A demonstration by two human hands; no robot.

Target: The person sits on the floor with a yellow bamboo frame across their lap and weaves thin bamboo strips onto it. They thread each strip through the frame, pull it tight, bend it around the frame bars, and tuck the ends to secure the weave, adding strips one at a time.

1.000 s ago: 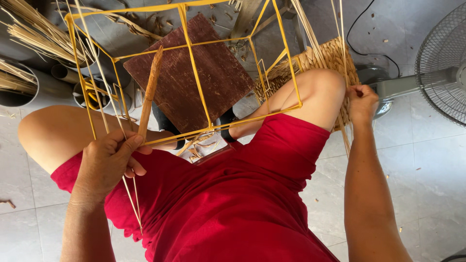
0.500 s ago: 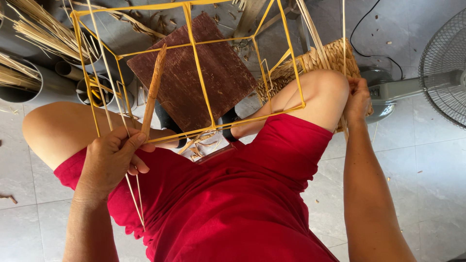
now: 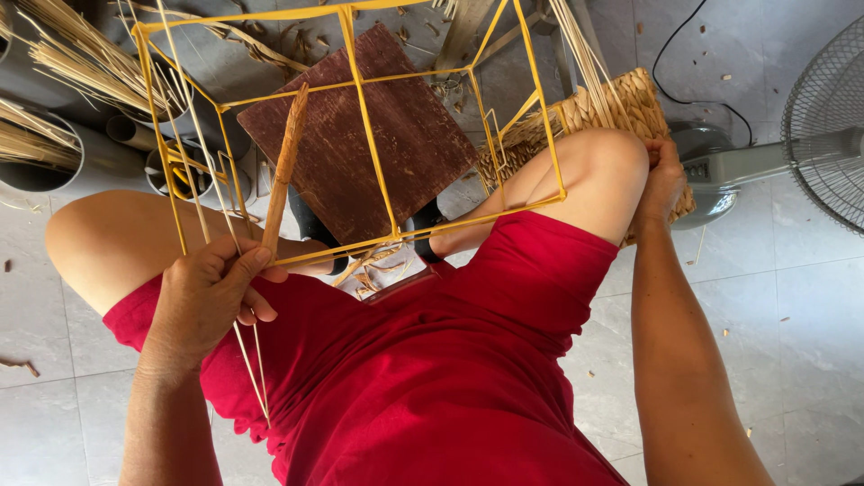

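Reeds (image 3: pixel 63 54) stand bundled in grey pipes at far left, within reach. My left hand (image 3: pixel 211 292) pinches a brown twisted stick (image 3: pixel 283 166) and thin straw strands against the yellow wire frame (image 3: pixel 360 135), which rests across my knees to stay steady. My right hand (image 3: pixel 664 175), well apart, grips the woven mat (image 3: pixel 621 103) beside my knee.

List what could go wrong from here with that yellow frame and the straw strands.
1. The left hand alone pinches the yellow wire frame, a wooden stick and thin straw strands; the frame, resting on the knees, could tip.
2. The strands trailing below that hand could slip loose or snap.
3. The right hand reaches behind the knee at the woven basket, out of direct sight.
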